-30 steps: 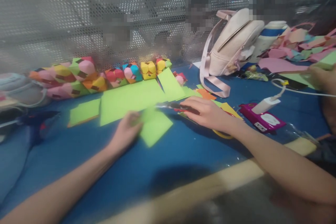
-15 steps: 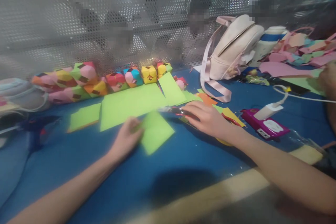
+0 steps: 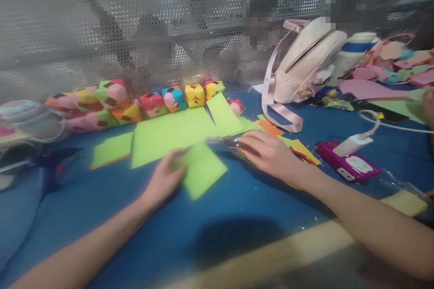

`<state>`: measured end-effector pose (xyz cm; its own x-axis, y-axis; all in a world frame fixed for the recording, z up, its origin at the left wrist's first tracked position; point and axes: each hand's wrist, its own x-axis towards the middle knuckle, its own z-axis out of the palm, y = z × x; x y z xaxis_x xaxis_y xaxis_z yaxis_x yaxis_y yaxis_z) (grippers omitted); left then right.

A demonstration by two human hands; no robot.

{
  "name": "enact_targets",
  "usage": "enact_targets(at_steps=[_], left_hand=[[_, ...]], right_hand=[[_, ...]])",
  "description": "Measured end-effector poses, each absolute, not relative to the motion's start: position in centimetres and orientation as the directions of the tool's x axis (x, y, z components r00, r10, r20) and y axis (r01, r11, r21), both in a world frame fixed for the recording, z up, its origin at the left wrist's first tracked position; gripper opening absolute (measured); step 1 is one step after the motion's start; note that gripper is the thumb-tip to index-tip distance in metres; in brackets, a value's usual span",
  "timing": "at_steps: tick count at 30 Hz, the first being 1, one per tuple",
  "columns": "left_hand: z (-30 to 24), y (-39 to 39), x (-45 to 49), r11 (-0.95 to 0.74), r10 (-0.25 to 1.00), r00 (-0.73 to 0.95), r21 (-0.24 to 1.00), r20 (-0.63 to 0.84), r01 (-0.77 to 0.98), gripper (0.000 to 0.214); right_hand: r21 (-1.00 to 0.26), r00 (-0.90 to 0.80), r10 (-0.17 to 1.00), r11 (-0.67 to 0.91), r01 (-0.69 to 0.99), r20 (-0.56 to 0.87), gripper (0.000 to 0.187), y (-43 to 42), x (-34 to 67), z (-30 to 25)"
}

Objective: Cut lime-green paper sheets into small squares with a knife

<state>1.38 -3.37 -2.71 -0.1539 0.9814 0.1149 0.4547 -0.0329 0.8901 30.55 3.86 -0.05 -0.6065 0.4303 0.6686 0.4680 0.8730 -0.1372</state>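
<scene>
My left hand [image 3: 168,172] pinches the left corner of a light green paper square [image 3: 203,171], holding it a little above the blue table. Around the handles of a pair of scissors [image 3: 228,142] with dark and red grips, my right hand [image 3: 264,150] is closed. The blades point left and reach the upper edge of the square. Behind it lie a large green sheet [image 3: 169,135], a smaller green piece [image 3: 113,149] to the left and another green sheet [image 3: 225,115] to the right. Whether the blades are apart is too blurred to see.
Folded paper blocks [image 3: 117,106] line the perforated metal screen. A blue glue gun [image 3: 50,167] stands at left. On the right are a pale backpack [image 3: 305,63], a bottle [image 3: 354,54], a purple power strip [image 3: 349,162] with a white plug, and paper scraps. Another person's hand [image 3: 429,104] shows at the right edge.
The whole view has shifted slightly, so things sit a little further right. Both hands keep their grips on the paper and the scissors, almost unmoved.
</scene>
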Motion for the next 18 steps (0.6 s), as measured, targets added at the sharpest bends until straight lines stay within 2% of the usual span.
enact_targets(at_steps=[4,10,18], left_hand=[[-2.90,-3.24,1.03,-0.038,0.986,-0.122,0.863,0.115,0.503,0.041],[-3.01,-3.15,0.89,-0.027,0.987,-0.124,0.868,0.102,0.496,0.043],[-2.88,-3.29,1.04,-0.017,0.986,-0.134,0.863,0.099,0.505,0.046]], right_hand=[[-0.148,-0.626,0.419,0.887,0.438,0.658,0.019,3.79,30.54,0.00],[-0.100,-0.608,0.404,0.877,0.470,0.683,0.019,3.97,30.58,-0.18],[-0.141,-0.615,0.408,0.889,0.435,0.675,0.019,3.72,30.74,0.26]])
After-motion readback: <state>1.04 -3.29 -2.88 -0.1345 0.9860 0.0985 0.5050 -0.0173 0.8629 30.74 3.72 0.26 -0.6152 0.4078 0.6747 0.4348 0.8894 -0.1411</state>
